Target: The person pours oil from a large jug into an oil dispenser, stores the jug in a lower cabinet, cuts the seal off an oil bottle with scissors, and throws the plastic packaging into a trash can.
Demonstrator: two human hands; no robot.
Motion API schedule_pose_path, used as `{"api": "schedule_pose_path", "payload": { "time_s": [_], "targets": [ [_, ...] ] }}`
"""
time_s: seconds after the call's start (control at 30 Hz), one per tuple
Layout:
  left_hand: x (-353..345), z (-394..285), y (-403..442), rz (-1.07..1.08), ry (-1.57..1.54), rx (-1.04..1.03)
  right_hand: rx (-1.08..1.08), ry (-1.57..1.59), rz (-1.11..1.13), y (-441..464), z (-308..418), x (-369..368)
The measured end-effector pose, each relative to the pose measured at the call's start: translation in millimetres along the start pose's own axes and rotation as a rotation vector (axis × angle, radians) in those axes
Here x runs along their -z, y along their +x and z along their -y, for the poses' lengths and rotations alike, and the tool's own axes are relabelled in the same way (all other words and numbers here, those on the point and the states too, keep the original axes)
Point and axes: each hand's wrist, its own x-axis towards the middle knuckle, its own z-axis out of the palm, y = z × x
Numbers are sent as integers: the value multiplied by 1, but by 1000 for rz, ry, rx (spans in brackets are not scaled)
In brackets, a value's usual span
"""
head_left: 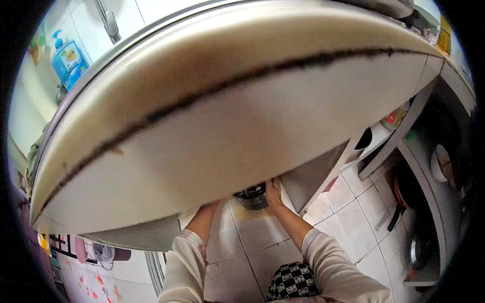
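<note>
A dark, rounded object (pixel 252 197) shows below the lower edge of the pale counter front (pixel 242 126), its upper part hidden. My right hand (pixel 274 196) lies along the right side of this object, fingers running up behind the panel. On the left, my left hand (pixel 209 206) reaches under the same edge, apart from the visible part of the object. Its fingers are hidden behind the panel, so what it touches cannot be seen.
Blue soap bottle (pixel 69 61) stands at the upper left, near the faucet (pixel 111 25). At the right are open shelves with a red-rimmed pan (pixel 401 194) and a bowl (pixel 443 162). A checkered black-and-white item (pixel 293 282) is at the bottom, above floor tiles (pixel 348 222).
</note>
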Motion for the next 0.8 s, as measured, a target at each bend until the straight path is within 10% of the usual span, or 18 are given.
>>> {"api": "schedule_pose_path", "payload": {
  "time_s": [0.13, 0.2, 0.3, 0.37, 0.6, 0.8],
  "targets": [
    [-12, -6, 18, 75, -45, 59, 239, 21, -102, 11, -8, 1],
    [-12, -15, 17, 202, -178, 202, -207, 522, 102, 3, -32, 26],
    [-8, -32, 8, 127, -210, -8, -261, 158, -33, -21, -127, 43],
    [-9, -2, 16, 159, -54, 46, -671, 268, -69, -42, -146, 48],
    [18, -54, -2, 226, -376, 11, -635, 423, 41, -43, -167, 27],
    [19, -76, -5, 205, -55, -153, -548, 473, -105, -43, -170, 9]
  ]
}}
